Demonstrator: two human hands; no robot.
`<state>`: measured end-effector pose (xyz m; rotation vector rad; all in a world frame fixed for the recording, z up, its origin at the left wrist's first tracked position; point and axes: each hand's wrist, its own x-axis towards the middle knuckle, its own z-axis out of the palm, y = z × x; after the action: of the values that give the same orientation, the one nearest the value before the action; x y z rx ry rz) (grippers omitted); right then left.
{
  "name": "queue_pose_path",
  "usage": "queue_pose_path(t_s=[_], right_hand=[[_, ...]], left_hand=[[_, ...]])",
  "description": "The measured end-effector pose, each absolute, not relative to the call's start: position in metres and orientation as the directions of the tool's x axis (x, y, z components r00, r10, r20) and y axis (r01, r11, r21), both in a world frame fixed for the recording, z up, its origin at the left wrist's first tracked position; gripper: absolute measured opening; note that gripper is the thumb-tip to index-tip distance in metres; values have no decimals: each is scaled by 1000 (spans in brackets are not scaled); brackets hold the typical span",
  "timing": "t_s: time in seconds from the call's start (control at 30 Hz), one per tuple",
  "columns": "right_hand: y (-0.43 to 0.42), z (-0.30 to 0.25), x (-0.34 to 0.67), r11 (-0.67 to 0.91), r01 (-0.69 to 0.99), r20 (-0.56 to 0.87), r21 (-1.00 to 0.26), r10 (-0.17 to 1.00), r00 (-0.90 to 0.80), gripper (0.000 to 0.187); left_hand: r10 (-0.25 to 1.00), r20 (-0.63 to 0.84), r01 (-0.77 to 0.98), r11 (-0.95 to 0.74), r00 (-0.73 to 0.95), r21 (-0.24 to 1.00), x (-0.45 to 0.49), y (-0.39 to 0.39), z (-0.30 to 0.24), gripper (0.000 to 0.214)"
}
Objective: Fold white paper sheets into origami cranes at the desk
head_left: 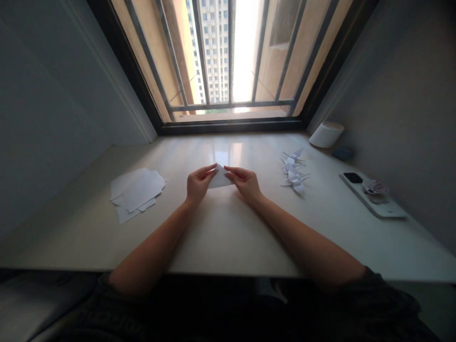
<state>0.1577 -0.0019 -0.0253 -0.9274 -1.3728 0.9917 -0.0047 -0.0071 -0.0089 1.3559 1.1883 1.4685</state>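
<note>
A small folded white paper (220, 178) is held between both hands over the middle of the pale table (228, 237). My left hand (198, 183) pinches its left side with fingers closed on it. My right hand (245, 182) pinches its right side the same way. The paper looks like a folded triangle; its lower part is hidden by my fingers.
A loose stack of white sheets (136, 192) lies at the left. Several folded paper cranes (295, 172) sit at the right. Further right lie a phone (370, 199) with a small object on it, a white roll (326, 134) and a dark round item (342, 153). A barred window (231, 61) is ahead.
</note>
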Motion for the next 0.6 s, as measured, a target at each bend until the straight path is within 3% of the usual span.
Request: queue_pose_path(t_s=[0.17, 0.37, 0.6], right_hand=[[-6, -21, 159, 409, 115, 405, -905, 913, -58, 36], [-8, -18, 160, 383, 131, 380, -914, 924, -45, 35], [-9, -17, 161, 416, 143, 415, -898, 909, -38, 33]], left_hand=[[949, 301, 112, -290, -92, 950, -3, -10, -8, 40], [957, 274, 161, -257, -97, 953, -2, -14, -5, 41], [933, 350, 193, -328, -89, 925, -1, -13, -6, 33]])
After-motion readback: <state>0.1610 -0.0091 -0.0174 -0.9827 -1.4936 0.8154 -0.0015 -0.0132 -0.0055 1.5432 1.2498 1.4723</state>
